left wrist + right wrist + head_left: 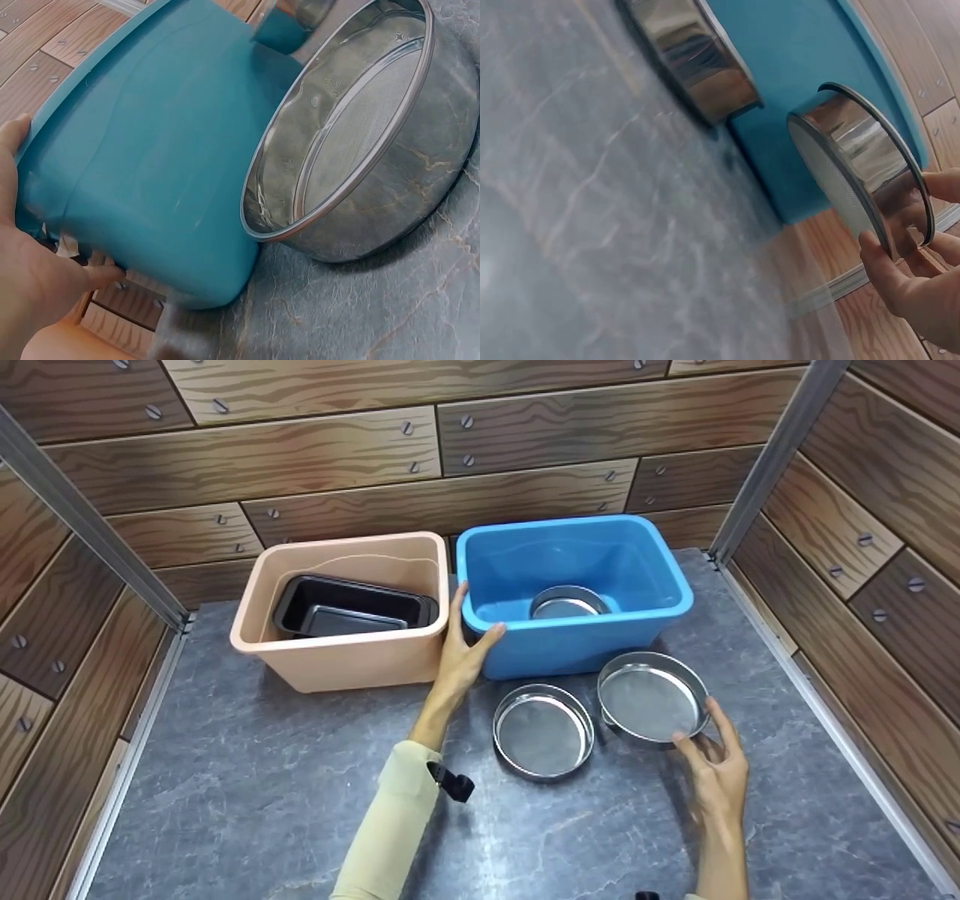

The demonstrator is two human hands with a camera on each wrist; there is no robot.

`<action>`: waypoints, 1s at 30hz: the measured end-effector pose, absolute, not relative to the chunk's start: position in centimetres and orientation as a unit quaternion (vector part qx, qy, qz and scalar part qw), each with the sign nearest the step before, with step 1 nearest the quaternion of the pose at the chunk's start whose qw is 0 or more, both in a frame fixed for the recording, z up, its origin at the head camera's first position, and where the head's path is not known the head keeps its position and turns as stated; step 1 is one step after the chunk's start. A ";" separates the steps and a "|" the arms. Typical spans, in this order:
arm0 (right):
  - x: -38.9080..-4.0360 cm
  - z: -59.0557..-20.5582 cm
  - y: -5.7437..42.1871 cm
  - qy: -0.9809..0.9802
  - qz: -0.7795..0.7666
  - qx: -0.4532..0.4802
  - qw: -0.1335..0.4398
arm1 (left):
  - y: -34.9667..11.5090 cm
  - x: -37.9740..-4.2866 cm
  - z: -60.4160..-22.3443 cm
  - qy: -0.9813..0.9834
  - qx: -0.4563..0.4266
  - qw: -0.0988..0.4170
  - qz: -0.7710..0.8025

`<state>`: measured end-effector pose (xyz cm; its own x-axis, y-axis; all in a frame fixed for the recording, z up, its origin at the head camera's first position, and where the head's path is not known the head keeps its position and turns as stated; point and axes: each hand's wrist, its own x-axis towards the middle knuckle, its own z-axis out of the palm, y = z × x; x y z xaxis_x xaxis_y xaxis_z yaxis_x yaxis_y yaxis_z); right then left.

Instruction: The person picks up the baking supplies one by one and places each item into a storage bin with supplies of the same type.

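My right hand (720, 772) pinches a round metal sieve (651, 699) by its near right rim. In the right wrist view the held sieve (862, 165) is raised off the table, its mesh side showing. My left hand (461, 656) touches the near left corner of a blue bin (574, 641), thumb over the rim. A second sieve (544, 733) lies on the table in front of the bin; the left wrist view shows its fine mesh (364, 120). Inside the blue bin sits another sieve (568, 601), partly hidden by the front wall.
A peach bin (352, 660) stands left of the blue one and holds black rectangular baking pans (352, 604). Both bins stand near the wood-patterned back wall (360, 457). Side walls with metal edging (832, 720) bound the grey marbled table (247, 787).
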<state>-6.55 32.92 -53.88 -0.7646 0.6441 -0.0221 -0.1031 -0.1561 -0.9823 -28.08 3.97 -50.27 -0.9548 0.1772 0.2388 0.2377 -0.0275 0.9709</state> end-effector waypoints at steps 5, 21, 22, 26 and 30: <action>-6.3 -53.0 32.6 -0.571 0.743 -0.204 0.281 | 3.9 -27.9 -50.1 -0.712 -0.148 0.024 -0.686; -6.4 -50.2 31.6 -0.496 0.795 -0.105 0.334 | 3.8 -28.0 -49.9 -0.726 -0.136 0.017 -0.674; -6.4 -50.1 31.6 -0.493 0.796 -0.100 0.337 | 3.7 -28.0 -49.9 -0.727 -0.135 0.018 -0.672; -6.6 -49.8 31.5 -0.484 0.800 -0.089 0.344 | 3.6 -28.0 -49.9 -0.733 -0.134 0.018 -0.666; -6.8 -49.5 31.4 -0.474 0.807 -0.081 0.343 | 3.5 -27.9 -49.9 -0.741 -0.134 0.018 -0.658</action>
<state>-6.77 31.43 -49.49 -0.7515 0.6305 0.1940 -0.4769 -0.3160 -0.8202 -27.88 3.53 -49.88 -0.9633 0.1755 0.2031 0.2223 0.0980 0.9700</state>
